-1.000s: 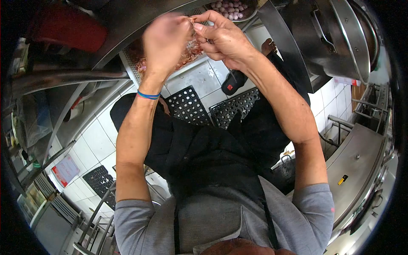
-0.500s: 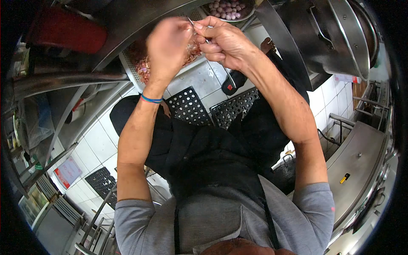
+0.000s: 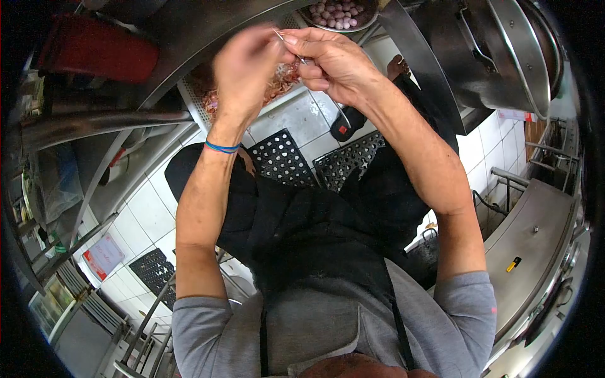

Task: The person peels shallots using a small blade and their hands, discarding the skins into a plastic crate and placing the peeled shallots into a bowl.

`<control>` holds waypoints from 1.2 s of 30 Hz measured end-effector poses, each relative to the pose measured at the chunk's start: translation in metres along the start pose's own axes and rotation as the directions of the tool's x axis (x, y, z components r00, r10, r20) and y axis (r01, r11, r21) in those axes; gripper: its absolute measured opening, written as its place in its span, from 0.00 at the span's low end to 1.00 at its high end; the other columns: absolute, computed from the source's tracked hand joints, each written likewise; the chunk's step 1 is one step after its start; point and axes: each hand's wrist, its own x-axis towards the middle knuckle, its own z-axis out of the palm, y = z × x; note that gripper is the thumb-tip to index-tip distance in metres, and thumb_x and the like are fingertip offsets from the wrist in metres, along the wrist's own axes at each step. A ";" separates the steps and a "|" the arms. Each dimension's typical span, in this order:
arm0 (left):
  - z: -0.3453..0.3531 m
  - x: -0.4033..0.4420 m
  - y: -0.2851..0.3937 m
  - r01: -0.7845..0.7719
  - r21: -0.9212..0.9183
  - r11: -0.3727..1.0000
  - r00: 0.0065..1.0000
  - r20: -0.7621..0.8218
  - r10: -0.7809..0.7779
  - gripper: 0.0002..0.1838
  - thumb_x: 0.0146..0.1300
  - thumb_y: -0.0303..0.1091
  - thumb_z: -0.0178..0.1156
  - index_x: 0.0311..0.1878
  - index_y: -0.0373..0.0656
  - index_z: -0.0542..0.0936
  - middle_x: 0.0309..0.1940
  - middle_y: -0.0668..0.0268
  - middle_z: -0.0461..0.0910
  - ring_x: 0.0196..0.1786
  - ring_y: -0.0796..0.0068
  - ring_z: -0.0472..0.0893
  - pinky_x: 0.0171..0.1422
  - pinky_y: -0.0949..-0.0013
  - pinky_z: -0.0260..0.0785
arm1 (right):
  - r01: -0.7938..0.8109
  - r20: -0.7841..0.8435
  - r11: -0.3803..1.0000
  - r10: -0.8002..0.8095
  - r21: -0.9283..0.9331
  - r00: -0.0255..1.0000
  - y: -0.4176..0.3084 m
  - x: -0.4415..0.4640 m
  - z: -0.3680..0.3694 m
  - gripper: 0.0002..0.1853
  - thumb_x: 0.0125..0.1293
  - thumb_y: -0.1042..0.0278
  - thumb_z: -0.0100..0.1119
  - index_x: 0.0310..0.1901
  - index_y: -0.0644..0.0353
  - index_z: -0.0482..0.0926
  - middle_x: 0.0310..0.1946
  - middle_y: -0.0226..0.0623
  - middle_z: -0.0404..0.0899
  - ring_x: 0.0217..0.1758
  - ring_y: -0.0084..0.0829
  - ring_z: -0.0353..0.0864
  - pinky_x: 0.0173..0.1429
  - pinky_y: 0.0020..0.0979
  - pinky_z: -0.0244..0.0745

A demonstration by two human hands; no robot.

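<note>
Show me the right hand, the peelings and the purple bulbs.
Right hand [image 3: 338, 60]: head view, on the back of the hand near the thumb's base.
Peelings [image 3: 282, 84]: head view, on the part of the heap beside the left hand [image 3: 249, 69].
Purple bulbs [image 3: 337, 14]: head view, mid-pile.

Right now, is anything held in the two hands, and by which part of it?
The right hand has its grip on a thin, silvery metal tool, near the exposed tip; the left hand is too blurred to tell.
</note>
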 end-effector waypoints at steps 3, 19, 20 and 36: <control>-0.003 0.002 -0.001 0.013 -0.029 1.000 1.000 0.019 -0.012 0.15 0.71 0.29 0.54 0.57 0.33 0.75 0.48 0.61 0.80 0.47 0.74 0.80 0.57 0.71 0.73 | -0.061 0.110 0.995 0.052 0.083 0.993 0.000 0.010 -0.014 0.10 0.71 0.67 0.55 0.49 0.61 0.75 0.31 0.32 0.77 0.19 0.12 0.61 0.17 0.17 0.52; -0.022 0.007 0.007 0.057 -0.040 0.998 0.998 -0.027 -0.058 0.16 0.71 0.29 0.54 0.57 0.32 0.70 0.52 0.54 0.77 0.49 0.71 0.79 0.55 0.69 0.74 | -0.269 -0.313 0.942 0.199 -0.199 0.929 0.020 0.052 -0.054 0.12 0.75 0.64 0.48 0.56 0.56 0.72 0.34 0.34 0.78 0.18 0.14 0.58 0.17 0.19 0.53; -0.023 0.007 0.008 0.051 -0.026 0.998 0.998 -0.030 -0.052 0.15 0.71 0.29 0.55 0.56 0.32 0.70 0.52 0.54 0.77 0.49 0.71 0.79 0.55 0.69 0.75 | -0.291 -0.320 0.925 0.206 -0.246 0.925 0.027 0.058 -0.062 0.13 0.75 0.63 0.48 0.56 0.56 0.72 0.34 0.33 0.77 0.18 0.14 0.58 0.16 0.19 0.52; -0.029 0.008 0.022 0.151 -0.177 0.973 0.988 -0.010 -0.155 0.12 0.70 0.28 0.55 0.53 0.33 0.71 0.52 0.51 0.77 0.48 0.70 0.78 0.54 0.69 0.74 | -0.366 -0.461 0.817 0.141 -0.446 0.876 0.046 0.073 -0.073 0.05 0.71 0.68 0.52 0.41 0.58 0.70 0.29 0.34 0.70 0.15 0.16 0.57 0.14 0.21 0.48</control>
